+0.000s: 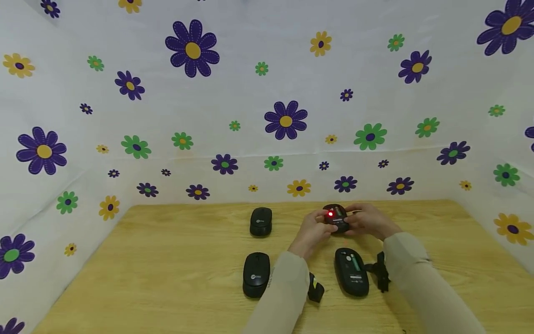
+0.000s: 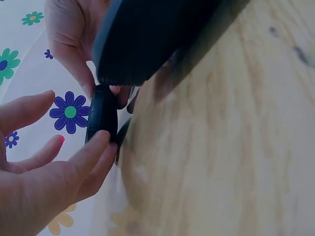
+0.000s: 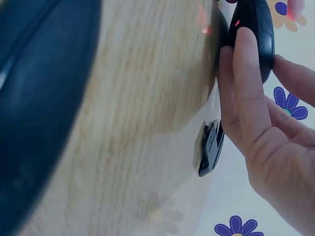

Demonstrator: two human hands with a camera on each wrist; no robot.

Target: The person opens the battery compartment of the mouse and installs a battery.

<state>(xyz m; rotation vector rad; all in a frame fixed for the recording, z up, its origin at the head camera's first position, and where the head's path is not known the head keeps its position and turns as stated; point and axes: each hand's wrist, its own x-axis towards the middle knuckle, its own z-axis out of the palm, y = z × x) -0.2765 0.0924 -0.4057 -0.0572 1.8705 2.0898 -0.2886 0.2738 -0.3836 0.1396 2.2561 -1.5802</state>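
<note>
A black computer mouse (image 1: 339, 224) is held underside up near the table's back edge, its battery slot uncovered with a battery inside and a red light glowing. My left hand (image 1: 314, 232) grips its left side, a fingertip lit red. On the opposite side my right hand (image 1: 369, 221) pinches the same mouse (image 3: 252, 34) between thumb and fingers. A small black battery cover (image 3: 211, 149) lies beyond the right fingers in the right wrist view. Closer to me, a second overturned mouse (image 1: 352, 272) also shows a battery in its slot.
Two black mice lie right side up to the left, one at the back (image 1: 261, 222) and one nearer (image 1: 256, 274) beside my left sleeve. Black wrist straps (image 1: 379, 272) hang under the forearms. A flowered white cloth (image 1: 233, 93) walls the wooden table (image 1: 167, 269).
</note>
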